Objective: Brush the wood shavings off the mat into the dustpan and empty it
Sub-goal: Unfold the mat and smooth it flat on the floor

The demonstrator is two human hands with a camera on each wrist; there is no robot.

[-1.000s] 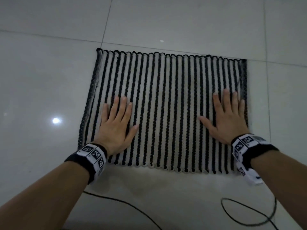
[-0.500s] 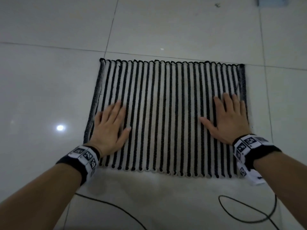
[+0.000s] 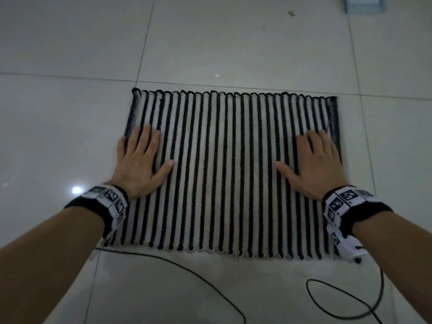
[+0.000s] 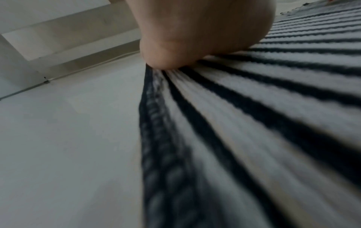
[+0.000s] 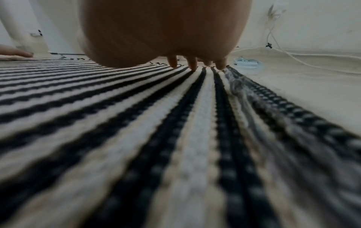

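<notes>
A black-and-white striped mat (image 3: 229, 164) lies flat on the pale tiled floor. My left hand (image 3: 140, 157) presses flat on its left edge, fingers straight, little finger over the border. My right hand (image 3: 315, 160) lies flat near the right edge, fingers spread and straight. In the left wrist view the heel of my left hand (image 4: 195, 30) sits on the mat's dark border (image 4: 156, 123). The right wrist view shows my fingertips (image 5: 192, 64) touching the mat (image 5: 136, 123). No shavings, brush or dustpan show on the mat.
A thin black cable (image 3: 187, 272) curls over the tiles in front of the mat. A grey object (image 3: 363, 3) sits at the far top right. A small dark speck (image 3: 291, 13) lies on the floor beyond. White cables (image 5: 293, 57) and a wall run behind.
My left hand has slid left to the mat's left edge. The right hand has shifted slightly right. The camera has tilted up, showing more floor beyond the mat.
</notes>
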